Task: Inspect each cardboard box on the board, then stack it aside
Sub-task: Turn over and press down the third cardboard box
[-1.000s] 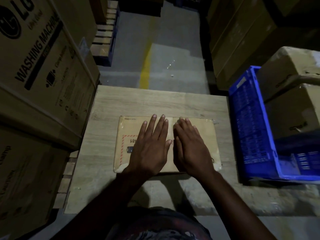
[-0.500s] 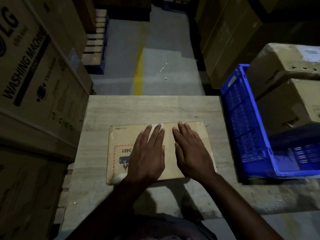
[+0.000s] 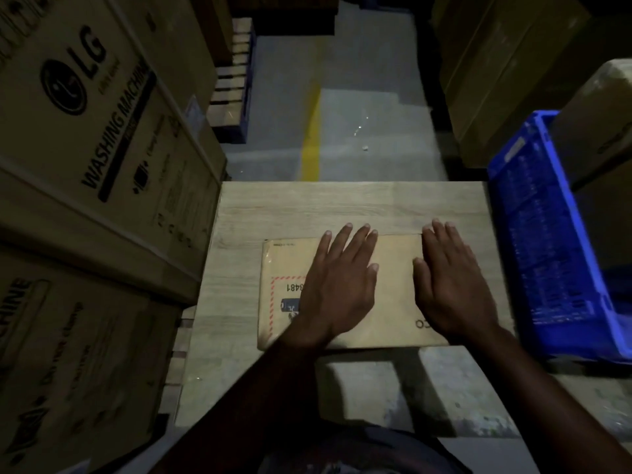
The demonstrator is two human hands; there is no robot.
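Two hands down flat on one cardboard box (image 3: 396,302), and we're in the inspection step. The left hand (image 3: 337,285) covers the middle-left of the lid and the right hand (image 3: 451,285) sits at the right end. Both have fingers straight, palms pressing and nothing gripped, w/ fingertips just over the far edge.

The box lies low and flat on the board (image 3: 342,206), roughly centre, apart from the blue crate (image 3: 547,254) on the right.

To do this well, we'd say spread the pressure evenly and feel for soft spots, dents or lifted tape. We'd then check the corners and sides before taking it by its short ends.

Orientation: the long axis runs left-right, approx. parallel w/ the board's far edge. The red-bordered label is at the left end and its print reads upside down to us, so the lettering's top points our way.
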